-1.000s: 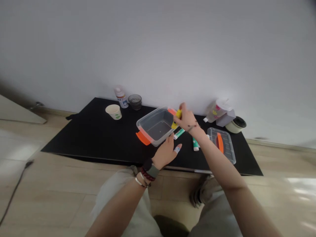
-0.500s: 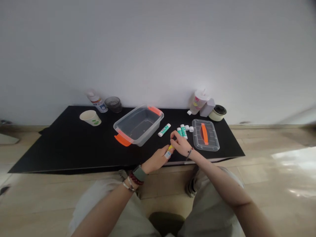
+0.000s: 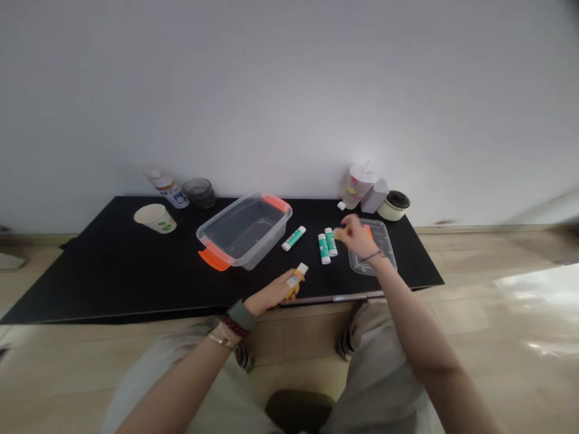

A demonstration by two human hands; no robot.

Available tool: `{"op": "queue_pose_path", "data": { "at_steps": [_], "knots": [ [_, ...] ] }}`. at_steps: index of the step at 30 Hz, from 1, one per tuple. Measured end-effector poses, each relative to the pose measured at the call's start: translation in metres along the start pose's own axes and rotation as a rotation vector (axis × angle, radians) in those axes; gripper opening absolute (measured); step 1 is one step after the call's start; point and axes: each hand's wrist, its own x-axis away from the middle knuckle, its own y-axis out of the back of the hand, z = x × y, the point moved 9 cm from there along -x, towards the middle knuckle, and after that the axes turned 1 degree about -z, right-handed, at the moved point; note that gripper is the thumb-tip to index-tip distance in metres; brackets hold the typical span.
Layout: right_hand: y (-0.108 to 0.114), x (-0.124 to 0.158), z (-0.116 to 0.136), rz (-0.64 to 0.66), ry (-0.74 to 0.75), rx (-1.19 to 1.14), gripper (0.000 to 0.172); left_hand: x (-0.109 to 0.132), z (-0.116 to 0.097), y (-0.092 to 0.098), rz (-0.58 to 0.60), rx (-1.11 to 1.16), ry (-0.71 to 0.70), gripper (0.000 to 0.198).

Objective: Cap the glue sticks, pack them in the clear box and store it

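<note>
Gripping a yellow glue stick, your closed left hand sits over the near edge of the black table. Your blurred right hand pinches a small yellow object above a clear lid, just beside two green-banded glue sticks. A third stick lies near a clear storage box.

And there it was: a yellow glue stick with a white end, gripped in the left hand at the near side! Over to the right, the right hand pinched a small yellowish piece, blurred. Just beside it lay two green-and-white glue sticks, with a third further left.
</note>
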Motion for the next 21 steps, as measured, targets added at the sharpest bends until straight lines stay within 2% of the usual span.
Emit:
{"op": "queue_pose_path", "data": {
  "at_steps": [2,3,5,8,12,16,18,21],
  "knots": [
    [-0.032,-0.002,0.003,0.16,0.042,0.179,0.016,-0.015,-0.004,0.023,-0.254,-0.398,-0.055,0.018],
    [-0.05,-0.002,0.005,0.241,0.065,0.273,0.013,-0.02,-0.009,0.029,-0.338,-0.581,-0.085,0.015],
    [-0.078,-0.003,0.008,0.334,0.096,0.386,0.014,-0.028,-0.022,0.032,-0.44,-0.85,-0.135,0.019],
    [-0.096,-0.01,0.014,0.327,0.104,0.416,0.027,-0.04,-0.034,0.029,-0.515,-1.048,-0.137,0.027],
    [-0.084,-0.017,0.023,0.193,0.105,0.437,0.039,-0.059,-0.043,0.024,-0.604,-1.188,-0.126,0.03],
    [-0.064,-0.012,0.029,0.137,0.087,0.44,0.031,-0.075,-0.046,0.024,-0.644,-1.275,-0.151,0.034],
    [-0.055,-0.007,0.03,0.143,0.071,0.456,0.029,-0.075,-0.051,0.024,-0.658,-1.305,-0.187,0.037],
    [-0.044,0.002,0.028,0.189,0.025,0.496,0.03,-0.063,-0.063,0.021,-0.695,-1.36,-0.261,0.041]
  ]
}}
